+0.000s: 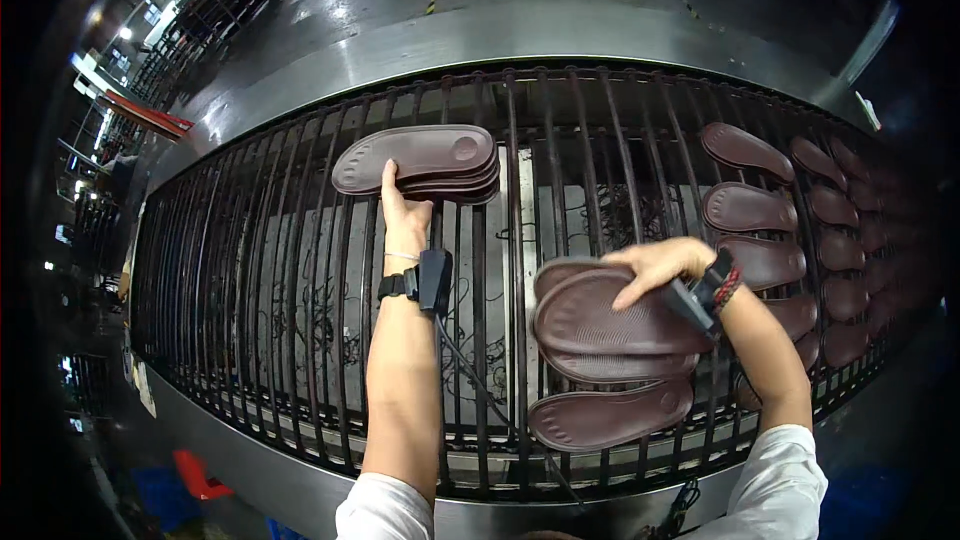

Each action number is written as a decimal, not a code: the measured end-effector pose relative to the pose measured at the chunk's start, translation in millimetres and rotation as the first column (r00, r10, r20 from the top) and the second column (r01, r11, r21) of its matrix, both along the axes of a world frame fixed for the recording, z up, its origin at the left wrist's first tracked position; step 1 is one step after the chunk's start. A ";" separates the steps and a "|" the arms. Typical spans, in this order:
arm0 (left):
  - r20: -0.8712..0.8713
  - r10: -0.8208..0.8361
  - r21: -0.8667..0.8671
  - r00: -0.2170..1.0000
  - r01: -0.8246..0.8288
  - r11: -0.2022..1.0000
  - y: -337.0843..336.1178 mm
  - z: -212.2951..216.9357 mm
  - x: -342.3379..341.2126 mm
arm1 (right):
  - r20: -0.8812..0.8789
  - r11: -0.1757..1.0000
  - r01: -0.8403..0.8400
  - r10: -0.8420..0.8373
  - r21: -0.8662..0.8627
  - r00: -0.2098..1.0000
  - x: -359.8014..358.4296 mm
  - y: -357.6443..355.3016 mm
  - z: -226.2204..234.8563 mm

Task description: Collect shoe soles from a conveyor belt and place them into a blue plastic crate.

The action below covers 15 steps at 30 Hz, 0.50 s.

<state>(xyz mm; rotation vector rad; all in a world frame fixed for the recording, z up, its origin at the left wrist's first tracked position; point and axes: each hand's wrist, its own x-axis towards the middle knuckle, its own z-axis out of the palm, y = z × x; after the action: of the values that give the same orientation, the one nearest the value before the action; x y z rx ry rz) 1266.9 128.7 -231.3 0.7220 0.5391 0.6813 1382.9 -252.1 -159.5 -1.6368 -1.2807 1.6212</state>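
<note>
My left hand [405, 217] is closed on a stack of brown shoe soles [415, 155] at the far middle-left. Its thumb lies on the top sole, and the other fingers are hidden under the stack. My right hand [662, 265], at the middle right, grips a brown shoe sole [585, 312] by its upper edge, thumb on the ribbed face. Part of another sole shows behind that one. Directly below, a sole [620, 368] is partly covered by the held one. Nearer to me a separate sole [610, 418] lies flat on the bars.
Dark parallel bars [310, 270] form a long rack or conveyor bed with metal borders [400, 52]. Rows of brown soles [750, 208] lie on it at the right. A cable [468, 370] runs from my left wrist device. A red object [200, 477] sits at the lower left.
</note>
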 end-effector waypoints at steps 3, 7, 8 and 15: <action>-0.085 -0.037 -0.208 0.996 0.019 0.978 -55.3 4.9 58.0 | -0.007 0.950 -0.174 0.178 -0.259 0.984 -35.1 -22.6 -56.9; -0.244 -0.042 -0.142 0.969 0.007 0.990 -66.8 17.7 79.7 | -0.092 0.965 -0.109 0.090 -0.238 0.992 -39.5 -25.0 -60.5; -0.242 -0.005 -0.124 0.970 -0.025 0.992 -41.7 16.5 66.7 | -0.146 0.972 -0.092 0.061 -0.217 0.987 -44.6 -18.5 -60.8; 0.151 -0.105 -0.239 0.983 0.139 0.961 -92.6 35.4 -39.4 | -0.177 0.976 0.103 -0.138 -0.190 0.975 -38.9 -54.0 15.1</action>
<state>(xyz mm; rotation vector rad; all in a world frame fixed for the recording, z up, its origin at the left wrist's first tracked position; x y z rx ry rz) 1227.5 36.1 -195.9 0.4651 0.4399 0.5317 1344.0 -306.1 -144.4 -1.5856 -0.9444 1.8115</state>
